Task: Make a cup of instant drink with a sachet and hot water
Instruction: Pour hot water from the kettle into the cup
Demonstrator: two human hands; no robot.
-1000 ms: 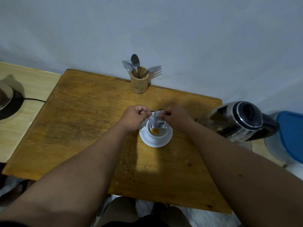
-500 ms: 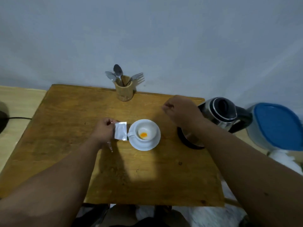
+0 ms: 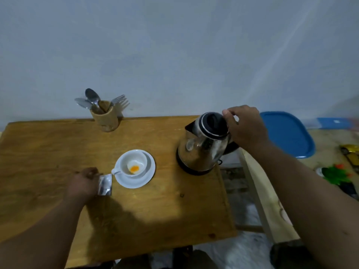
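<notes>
A white cup [image 3: 129, 163] with orange powder at its bottom stands on a white saucer [image 3: 144, 180] in the middle of the wooden table [image 3: 48, 152]. My left hand [image 3: 83, 184] rests on the table just left of the saucer, pinching a silver sachet [image 3: 105, 185] that lies against the wood. A steel electric kettle [image 3: 204, 150] with a black lid sits on its base at the table's right edge. My right hand [image 3: 245, 129] is wrapped around the kettle's handle, which it hides.
A wooden holder [image 3: 105, 119] with spoons and forks stands at the back of the table by the wall. A blue-lidded tub [image 3: 287, 133] sits right of the kettle. Colourful packets [image 3: 338, 173] lie on a paler surface at far right.
My left hand carried the sachet from over the cup down to the table at its left. My right hand left the sachet, moved right and closed on the kettle's handle.
</notes>
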